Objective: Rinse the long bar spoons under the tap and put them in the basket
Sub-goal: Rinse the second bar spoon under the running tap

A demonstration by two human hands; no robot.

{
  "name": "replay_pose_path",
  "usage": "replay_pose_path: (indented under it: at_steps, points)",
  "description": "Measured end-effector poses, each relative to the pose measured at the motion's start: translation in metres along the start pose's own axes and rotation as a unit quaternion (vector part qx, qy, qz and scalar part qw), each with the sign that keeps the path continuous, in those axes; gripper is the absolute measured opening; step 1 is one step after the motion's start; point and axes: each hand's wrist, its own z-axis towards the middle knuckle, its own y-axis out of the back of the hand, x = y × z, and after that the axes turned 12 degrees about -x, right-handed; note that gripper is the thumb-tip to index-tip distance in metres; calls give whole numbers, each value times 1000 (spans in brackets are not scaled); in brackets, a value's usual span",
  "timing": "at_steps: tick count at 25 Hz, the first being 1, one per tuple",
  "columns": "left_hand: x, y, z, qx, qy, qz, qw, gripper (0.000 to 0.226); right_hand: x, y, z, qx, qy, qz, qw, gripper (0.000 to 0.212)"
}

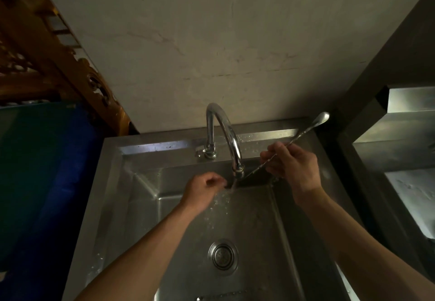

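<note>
A long twisted bar spoon (306, 131) slants from its bowl at the upper right down towards the tap's outlet. My right hand (292, 164) grips its stem near the middle. My left hand (204, 186) is closed around the spoon's lower end, right at the stream of water falling from the chrome gooseneck tap (226, 136). Water splashes into the steel sink (146, 206). At the bottom edge, the tip of another metal utensil (221, 296) lies in the sink. No basket is in view.
The sink's round drain (222, 256) sits below the hands. A blue container (47, 171) stands to the left, with carved wooden furniture (58, 60) behind it. Steel shelving (404, 150) rises on the right. A plain wall (211, 41) is behind the tap.
</note>
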Motion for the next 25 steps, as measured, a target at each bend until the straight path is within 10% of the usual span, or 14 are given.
replay_pose_path:
  at_steps: [5,11,16,25]
  points:
    - [-12,18,29,-280,4,82,956,24,-21,-9,-11,55,-41,-51,996,17]
    - [-13,22,37,-219,-91,256,937,23,-30,-15,-17,84,-38,-63,994,17]
    - [-6,28,29,-179,-228,432,854,22,-37,-17,-21,92,-41,-76,992,19]
    - [5,29,25,-87,-170,432,881,30,-34,-17,-31,81,-46,-80,992,19]
